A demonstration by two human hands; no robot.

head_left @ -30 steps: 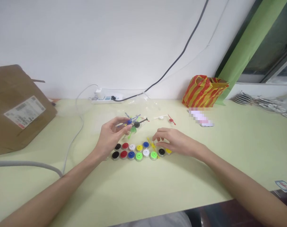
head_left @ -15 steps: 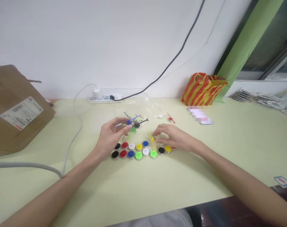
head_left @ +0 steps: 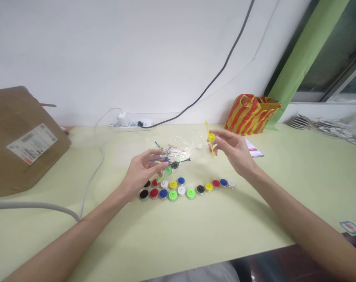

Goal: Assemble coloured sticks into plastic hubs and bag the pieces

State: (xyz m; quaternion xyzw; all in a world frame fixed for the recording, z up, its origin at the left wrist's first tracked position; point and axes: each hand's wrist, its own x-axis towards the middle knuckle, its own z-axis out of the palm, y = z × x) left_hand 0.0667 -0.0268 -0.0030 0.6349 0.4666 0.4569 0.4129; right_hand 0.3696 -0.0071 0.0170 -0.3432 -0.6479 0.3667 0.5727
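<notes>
Several arrow spinners are pinched in my left hand (head_left: 140, 169): a blue arrow spinner (head_left: 166, 159), a black arrow spinner (head_left: 174, 165) and a green arrow spinner (head_left: 168, 170) show at its fingertips. My right hand (head_left: 235, 152), raised over the table at the right, grips a yellow arrow spinner (head_left: 212, 137) by its round hub, its pointer nearly upright. Below both hands lie rows of round coloured discs (head_left: 173, 194) on clear bases. Behind the left hand is a clear plastic bag (head_left: 182, 144) with more spinners. A white arrow spinner (head_left: 199, 146) lies near it.
A cardboard box (head_left: 28, 141) stands at the left. A power strip (head_left: 131, 125) sits against the wall with cables. Back right are a striped bag (head_left: 251, 115), a phone (head_left: 255, 150) partly behind my hand, and stacked flat rings (head_left: 299, 121).
My right hand has lifted the yellow arrow spinner up and to the right, away from the discs. My left hand has shifted slightly lower in view, still holding its spinners.
</notes>
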